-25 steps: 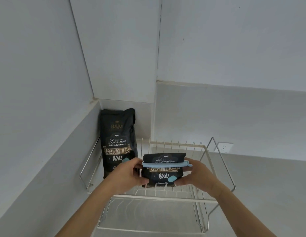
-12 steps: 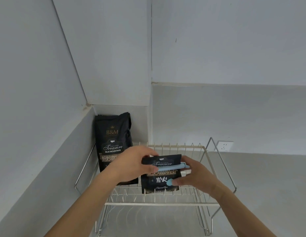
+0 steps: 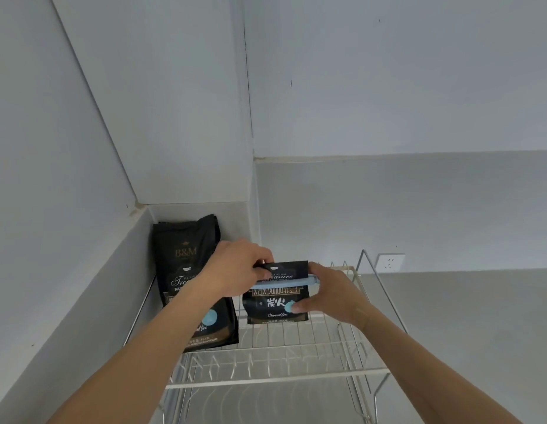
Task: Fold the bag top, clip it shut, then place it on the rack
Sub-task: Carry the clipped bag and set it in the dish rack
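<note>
Small bag: the folded black coffee bag [image 3: 276,296] stands up on the top shelf of the white wire rack [image 3: 296,347], near the middle.
Clip: a light blue clip [image 3: 286,282] runs across the bag just under its folded top.
Left hand: the left hand [image 3: 235,272] comes in from the left with its back up. Its fingers curl over the top left corner of the small bag and pinch it.
Right hand: the right hand [image 3: 330,293] grips the right side of the small bag. The thumb presses on the front, low down by the blue dot. The other fingers wrap round the right edge near the end of the clip.
Big bag: a taller black coffee bag [image 3: 189,270] stands in the left corner of the rack, against the wall. The left arm crosses in front of it.
Gap: a thin gap shows between the two bags.
Open room: the right part of the top shelf is bare wire, up to the raised wire side [image 3: 379,286].
Front edge: the front rail of the rack is nearer the camera than the small bag, with bare wire between.
Wall: a white socket [image 3: 390,262] sits on the wall, past the rack.
</note>
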Demonstrator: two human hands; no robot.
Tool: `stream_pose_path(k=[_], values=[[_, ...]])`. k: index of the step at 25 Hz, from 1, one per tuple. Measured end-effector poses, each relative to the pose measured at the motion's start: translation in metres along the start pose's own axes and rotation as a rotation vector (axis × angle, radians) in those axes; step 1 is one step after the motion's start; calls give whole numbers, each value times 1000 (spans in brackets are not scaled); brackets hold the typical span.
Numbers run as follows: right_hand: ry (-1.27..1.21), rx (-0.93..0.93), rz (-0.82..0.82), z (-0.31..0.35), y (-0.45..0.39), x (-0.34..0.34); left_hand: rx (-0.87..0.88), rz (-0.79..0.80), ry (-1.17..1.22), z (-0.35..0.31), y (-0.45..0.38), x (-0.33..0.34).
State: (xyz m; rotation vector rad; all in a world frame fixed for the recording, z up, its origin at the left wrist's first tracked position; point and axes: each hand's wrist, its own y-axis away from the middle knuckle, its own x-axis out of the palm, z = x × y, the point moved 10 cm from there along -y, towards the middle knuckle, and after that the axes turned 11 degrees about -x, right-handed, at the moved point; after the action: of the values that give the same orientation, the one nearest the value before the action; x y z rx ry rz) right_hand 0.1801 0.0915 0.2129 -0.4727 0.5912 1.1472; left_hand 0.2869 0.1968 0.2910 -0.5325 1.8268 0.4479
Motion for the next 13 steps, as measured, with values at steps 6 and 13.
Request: stream_pose_path(k=[6,13], values=[[-30,45,4,-15,-11,3,-24,-88,-79,4,-16,7],[-205,73,-34,-33,-1,8,-11,-11,12,16,-10,22]])
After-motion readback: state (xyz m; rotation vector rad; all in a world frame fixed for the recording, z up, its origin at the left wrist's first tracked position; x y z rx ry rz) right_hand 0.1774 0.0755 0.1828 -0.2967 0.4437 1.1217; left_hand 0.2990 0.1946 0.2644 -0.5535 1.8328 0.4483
